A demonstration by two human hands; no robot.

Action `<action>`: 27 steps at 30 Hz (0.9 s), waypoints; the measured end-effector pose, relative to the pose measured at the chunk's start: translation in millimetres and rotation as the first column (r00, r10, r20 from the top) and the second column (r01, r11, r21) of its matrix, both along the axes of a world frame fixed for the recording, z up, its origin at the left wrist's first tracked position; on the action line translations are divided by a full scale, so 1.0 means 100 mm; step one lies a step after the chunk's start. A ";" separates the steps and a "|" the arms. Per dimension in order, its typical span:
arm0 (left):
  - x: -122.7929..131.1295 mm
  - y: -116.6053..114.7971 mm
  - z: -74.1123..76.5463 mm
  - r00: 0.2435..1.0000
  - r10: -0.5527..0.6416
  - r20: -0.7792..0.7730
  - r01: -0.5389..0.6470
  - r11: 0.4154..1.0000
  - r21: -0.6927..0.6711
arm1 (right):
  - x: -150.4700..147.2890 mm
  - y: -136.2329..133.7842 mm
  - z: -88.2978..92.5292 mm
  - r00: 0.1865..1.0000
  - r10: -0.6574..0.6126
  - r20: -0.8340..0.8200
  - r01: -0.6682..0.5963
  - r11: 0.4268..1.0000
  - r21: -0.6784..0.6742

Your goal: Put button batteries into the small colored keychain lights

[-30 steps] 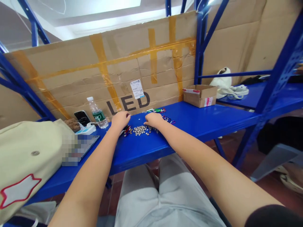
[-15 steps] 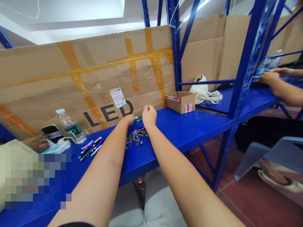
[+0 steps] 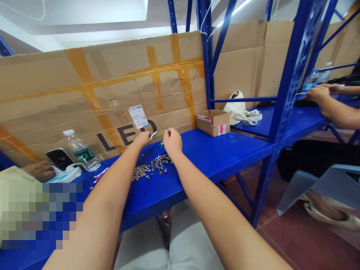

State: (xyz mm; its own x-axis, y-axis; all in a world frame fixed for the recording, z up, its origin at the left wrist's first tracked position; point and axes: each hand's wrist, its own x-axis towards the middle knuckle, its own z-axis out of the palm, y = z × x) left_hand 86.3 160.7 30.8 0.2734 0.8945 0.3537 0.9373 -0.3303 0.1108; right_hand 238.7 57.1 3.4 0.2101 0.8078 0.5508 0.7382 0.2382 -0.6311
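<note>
**Shelf:** a blue steel shelf (image 3: pixel 222 150) runs across the view, backed by a taped cardboard sheet (image 3: pixel 84 82) printed "LED".
**Nearby:** a co-worker's hands (image 3: pixel 317 95) work at the next bay, on the right.
**Around the work:** a water bottle (image 3: pixel 83 152), a phone (image 3: pixel 60 158) and a small cardboard box (image 3: pixel 213 123) stand on the shelf.
**Just changed:** a slim pen (image 3: pixel 153 134) now shows at the left hand's fingertips; none showed there half a second ago.
**Left hand (image 3: pixel 142 139):** narrow, apparently pinching the slim pen.
**Right hand (image 3: pixel 172 142):** fingers curled just above the carabiners; whether it holds anything is hidden.
**Small parts:** a heap of silver metal pieces (image 3: pixel 142 172) lies below the hands, beside tangled carabiners (image 3: pixel 163 157).
**Hard to see:** the lower left is pixelated.
</note>
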 end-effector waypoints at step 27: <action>-0.90 -1.44 -0.31 0.841 -0.357 0.407 0.351 0.932 0.092 | -0.77 -0.10 -0.11 0.654 0.744 -0.136 -0.756 0.651 -0.067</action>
